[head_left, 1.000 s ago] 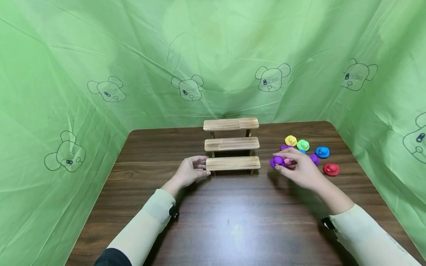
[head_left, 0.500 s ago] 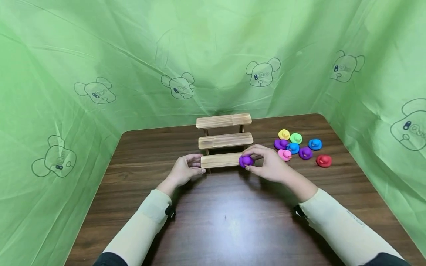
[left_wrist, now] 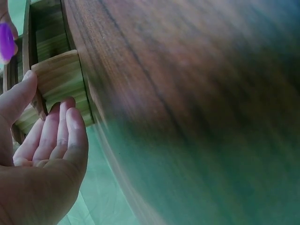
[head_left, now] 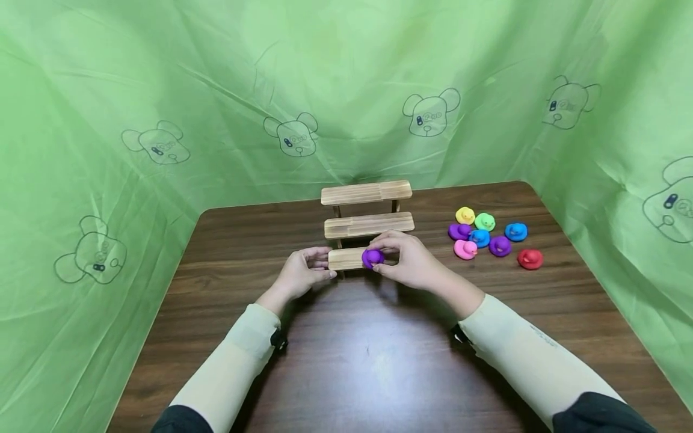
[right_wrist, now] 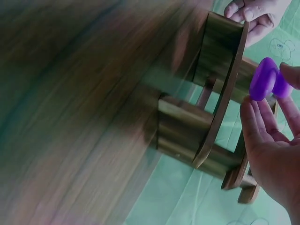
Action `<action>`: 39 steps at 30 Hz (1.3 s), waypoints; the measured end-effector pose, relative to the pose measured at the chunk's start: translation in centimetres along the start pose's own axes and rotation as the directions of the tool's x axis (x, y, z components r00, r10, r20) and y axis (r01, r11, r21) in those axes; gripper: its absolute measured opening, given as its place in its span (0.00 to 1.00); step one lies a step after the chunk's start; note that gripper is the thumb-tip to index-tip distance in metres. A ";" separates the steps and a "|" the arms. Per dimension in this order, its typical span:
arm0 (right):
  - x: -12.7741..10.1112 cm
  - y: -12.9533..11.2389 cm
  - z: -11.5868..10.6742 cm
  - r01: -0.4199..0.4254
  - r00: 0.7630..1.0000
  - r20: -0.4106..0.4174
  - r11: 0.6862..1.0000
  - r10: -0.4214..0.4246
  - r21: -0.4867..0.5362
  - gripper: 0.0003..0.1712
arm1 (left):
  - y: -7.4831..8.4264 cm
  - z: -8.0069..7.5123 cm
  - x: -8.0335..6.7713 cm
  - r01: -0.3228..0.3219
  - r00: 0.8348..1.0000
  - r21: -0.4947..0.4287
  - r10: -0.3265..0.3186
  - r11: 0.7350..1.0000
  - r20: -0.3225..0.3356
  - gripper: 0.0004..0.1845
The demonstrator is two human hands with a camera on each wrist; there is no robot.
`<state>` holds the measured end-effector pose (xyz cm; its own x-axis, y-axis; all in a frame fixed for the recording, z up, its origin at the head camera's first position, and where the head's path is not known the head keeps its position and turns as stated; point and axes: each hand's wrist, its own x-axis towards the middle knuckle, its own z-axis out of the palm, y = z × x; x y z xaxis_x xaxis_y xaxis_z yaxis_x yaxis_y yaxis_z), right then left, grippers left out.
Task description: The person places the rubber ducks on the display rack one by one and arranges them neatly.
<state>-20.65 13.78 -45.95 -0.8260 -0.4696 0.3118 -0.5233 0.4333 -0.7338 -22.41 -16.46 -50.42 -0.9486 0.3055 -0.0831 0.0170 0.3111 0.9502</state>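
A three-step wooden display stand [head_left: 369, 226] stands near the back of the table. My left hand [head_left: 296, 275] holds the left end of its lowest step [head_left: 344, 260], thumb at the front edge and fingers behind. Between thumb and fingertips, my right hand [head_left: 409, 263] pinches a purple rubber duck [head_left: 372, 258] over the right half of that step. In the right wrist view the purple duck [right_wrist: 265, 80] shows at the fingertips, above the step's plank. The left wrist view shows the left thumb [left_wrist: 23, 93] against the plank's edge.
Right of the stand lie several rubber ducks: yellow [head_left: 465, 215], green [head_left: 485, 222], pink [head_left: 465, 249], red [head_left: 530, 259], plus blue [head_left: 516, 231] and purple [head_left: 500, 246] ones. Green printed cloth [head_left: 357, 90] hangs around the back and sides of the brown table [head_left: 335, 361].
My right hand has carried the purple duck leftward from beside the other ducks to over the lowest step. The left hand stays at the stand's left end. The head view has shifted slightly.
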 end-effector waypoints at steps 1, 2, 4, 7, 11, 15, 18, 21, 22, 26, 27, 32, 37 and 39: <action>0.2 -0.2 0.2 0.004 1.000 0.002 1.000 -0.004 -0.008 0.24 | 0.0 0.0 0.1 0.000 1.000 0.002 0.000 1.000 -0.001 0.32; 0.5 -0.3 0.3 0.004 1.000 0.006 1.000 -0.004 -0.015 0.24 | 0.0 0.0 0.1 -0.001 1.000 0.004 0.001 1.000 -0.003 0.32; 0.9 -0.5 0.7 -0.003 1.000 0.012 1.000 0.003 -0.031 0.24 | 0.0 0.0 0.2 -0.002 1.000 0.001 0.002 1.000 -0.004 0.32; 1.5 -0.5 1.3 -0.025 1.000 0.016 0.999 0.026 -0.033 0.23 | 0.0 0.0 0.2 0.002 1.000 -0.002 -0.002 1.000 -0.007 0.32; 2.0 -0.5 2.3 -0.048 0.999 0.017 0.998 0.048 -0.030 0.23 | -0.1 0.2 0.1 0.016 1.000 -0.008 -0.016 1.000 -0.003 0.31; 2.3 -0.8 3.1 -0.044 0.998 0.031 0.998 0.046 -0.047 0.24 | 0.0 0.3 0.0 0.016 1.000 -0.002 -0.016 1.000 -0.001 0.31; 2.5 -1.1 3.7 -0.045 0.998 0.039 0.997 0.048 -0.068 0.24 | 0.1 0.3 -0.1 0.011 1.000 0.003 -0.011 1.000 -0.003 0.31; 2.8 -1.3 4.1 -0.051 0.998 0.041 0.996 0.054 -0.069 0.24 | 0.2 0.2 -0.1 0.007 1.000 0.006 -0.007 1.000 -0.003 0.31; 2.9 -1.4 4.2 -0.055 0.998 0.041 0.996 0.057 -0.065 0.24 | 0.3 0.2 -0.1 0.008 1.000 0.007 -0.008 1.000 -0.002 0.31; 3.1 -1.4 4.8 -0.052 0.998 0.035 0.997 0.054 -0.054 0.25 | 0.3 0.1 -0.2 0.008 1.000 0.015 -0.008 1.000 -0.001 0.31; 3.1 -1.3 5.0 -0.049 0.998 0.032 0.997 0.051 -0.062 0.25 | 0.3 0.1 -0.2 0.010 1.000 0.017 -0.010 1.000 -0.003 0.31; 3.0 -1.2 5.6 0.001 1.000 0.015 0.991 0.001 -0.133 0.25 | 0.5 0.1 -0.2 0.007 1.000 0.019 -0.006 1.000 -0.005 0.31; 2.9 -1.4 5.7 0.026 1.000 0.011 0.983 -0.025 -0.181 0.27 | 0.5 0.1 -0.2 0.006 1.000 0.016 -0.006 1.000 -0.005 0.31; 2.9 -1.4 5.8 0.028 1.000 0.013 0.982 -0.026 -0.189 0.27 | 0.5 0.2 -0.2 0.011 1.000 0.011 -0.010 1.000 -0.003 0.31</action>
<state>-21.11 7.38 -47.50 -0.8091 -0.4910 0.3228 -0.5766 0.5576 -0.5972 -22.14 -16.21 -49.95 -0.9498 0.2990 -0.0920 0.0106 0.3245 0.9458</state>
